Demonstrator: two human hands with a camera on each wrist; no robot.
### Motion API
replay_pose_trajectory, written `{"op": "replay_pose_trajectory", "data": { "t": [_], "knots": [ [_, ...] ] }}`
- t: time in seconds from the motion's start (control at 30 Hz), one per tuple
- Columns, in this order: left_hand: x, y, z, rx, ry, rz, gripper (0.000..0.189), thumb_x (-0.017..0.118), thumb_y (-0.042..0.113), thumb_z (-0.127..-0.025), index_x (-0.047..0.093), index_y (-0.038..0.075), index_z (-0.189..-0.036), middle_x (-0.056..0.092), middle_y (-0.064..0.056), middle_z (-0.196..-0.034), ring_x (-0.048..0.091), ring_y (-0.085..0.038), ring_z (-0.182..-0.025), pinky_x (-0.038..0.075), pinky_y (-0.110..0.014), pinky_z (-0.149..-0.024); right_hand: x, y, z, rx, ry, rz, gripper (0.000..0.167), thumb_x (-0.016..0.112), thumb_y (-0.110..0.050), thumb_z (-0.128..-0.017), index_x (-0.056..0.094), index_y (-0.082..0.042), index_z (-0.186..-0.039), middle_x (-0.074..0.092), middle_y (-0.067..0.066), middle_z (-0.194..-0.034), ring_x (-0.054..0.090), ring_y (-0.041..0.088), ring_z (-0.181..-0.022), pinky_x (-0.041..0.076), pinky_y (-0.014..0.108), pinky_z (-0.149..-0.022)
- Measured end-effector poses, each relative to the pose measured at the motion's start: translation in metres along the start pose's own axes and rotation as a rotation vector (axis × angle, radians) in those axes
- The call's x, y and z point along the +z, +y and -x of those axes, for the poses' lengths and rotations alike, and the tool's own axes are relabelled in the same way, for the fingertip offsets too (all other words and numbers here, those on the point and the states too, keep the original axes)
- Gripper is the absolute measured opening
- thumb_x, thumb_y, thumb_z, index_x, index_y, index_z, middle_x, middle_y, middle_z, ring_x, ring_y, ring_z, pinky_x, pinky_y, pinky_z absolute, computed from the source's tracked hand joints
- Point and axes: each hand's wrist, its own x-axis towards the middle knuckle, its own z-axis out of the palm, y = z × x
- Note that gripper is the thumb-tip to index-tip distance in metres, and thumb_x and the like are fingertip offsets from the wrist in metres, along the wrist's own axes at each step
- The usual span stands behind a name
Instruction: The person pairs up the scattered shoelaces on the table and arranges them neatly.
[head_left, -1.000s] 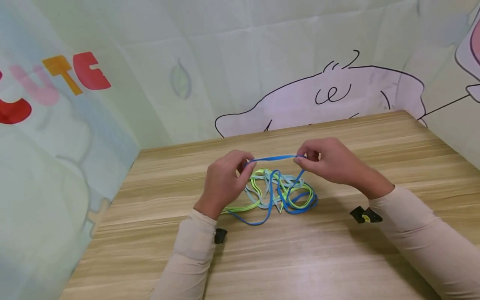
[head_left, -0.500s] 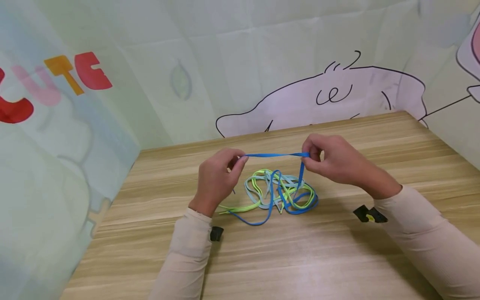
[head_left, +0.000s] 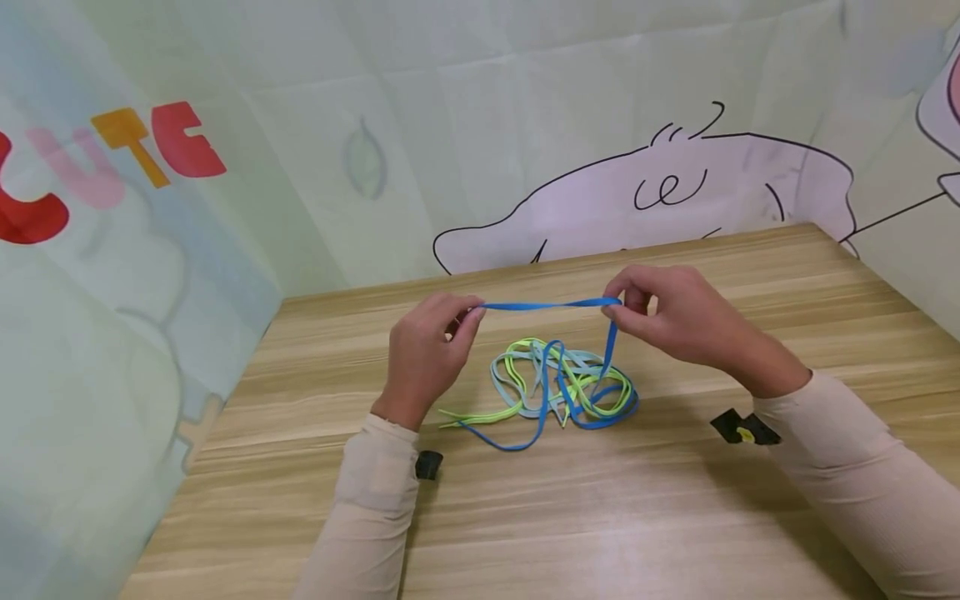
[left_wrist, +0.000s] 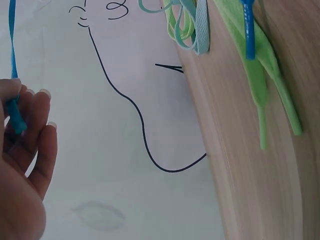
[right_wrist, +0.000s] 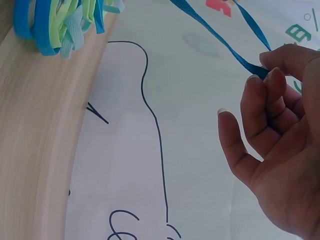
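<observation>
A flat blue shoelace (head_left: 543,306) is stretched between both hands above the table. My left hand (head_left: 426,354) pinches it close to one end; in the left wrist view a short blue tail (left_wrist: 16,117) pokes out below the thumb. With thumb and forefinger, my right hand (head_left: 678,321) pinches the lace farther along, and from there it drops to the pile. Beneath the hands lies a loose tangle of green laces (head_left: 517,387), pale blue laces (head_left: 498,379) and more of the blue lace. The tipped ends of the green laces (left_wrist: 260,95) point left.
The wood-grain table (head_left: 555,517) has its far edge against a cloth backdrop (head_left: 360,83) printed with cartoon outlines and letters. Black pieces (head_left: 745,427) hang at both wrists.
My hands have moved apart and slightly up, the left going left and the right going right. The stretched span of blue lace has grown longer; the pile has barely shifted.
</observation>
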Motion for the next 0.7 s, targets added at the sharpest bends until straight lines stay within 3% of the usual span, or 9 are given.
{"op": "replay_pose_trajectory", "data": {
  "t": [0.3, 0.47, 0.7],
  "knots": [
    [0.001, -0.004, 0.001, -0.077, 0.018, 0.062, 0.014, 0.070, 0.014, -0.096, 0.076, 0.005, -0.103, 0.068, -0.005, -0.088, 0.060, -0.018, -0.073, 0.051, -0.033, -0.063, -0.005, 0.003, 0.000, 0.009, 0.049, 0.013, 0.004, 0.069, -0.012, -0.094, 0.072, -0.013, -0.096, 0.053, -0.008, -0.068, 0.049, 0.011, -0.063, 0.039, 0.027, -0.050],
    [0.003, -0.009, 0.003, -0.152, 0.028, 0.113, 0.014, 0.070, 0.015, -0.096, 0.074, 0.004, -0.103, 0.068, -0.006, -0.091, 0.059, -0.016, -0.076, 0.053, -0.033, -0.066, -0.006, 0.005, 0.000, 0.046, 0.082, 0.019, 0.007, 0.065, -0.009, -0.095, 0.072, -0.012, -0.096, 0.053, -0.007, -0.067, 0.049, 0.013, -0.062, 0.037, 0.027, -0.050],
    [0.001, -0.017, 0.006, -0.286, 0.046, 0.258, 0.013, 0.069, 0.015, -0.097, 0.073, 0.004, -0.104, 0.066, -0.002, -0.087, 0.061, -0.014, -0.067, 0.050, -0.024, -0.059, -0.007, 0.006, 0.002, 0.070, 0.130, 0.016, 0.009, 0.062, -0.009, -0.095, 0.071, -0.010, -0.095, 0.055, -0.005, -0.069, 0.046, 0.012, -0.057, 0.037, 0.027, -0.047]
  ]
}}
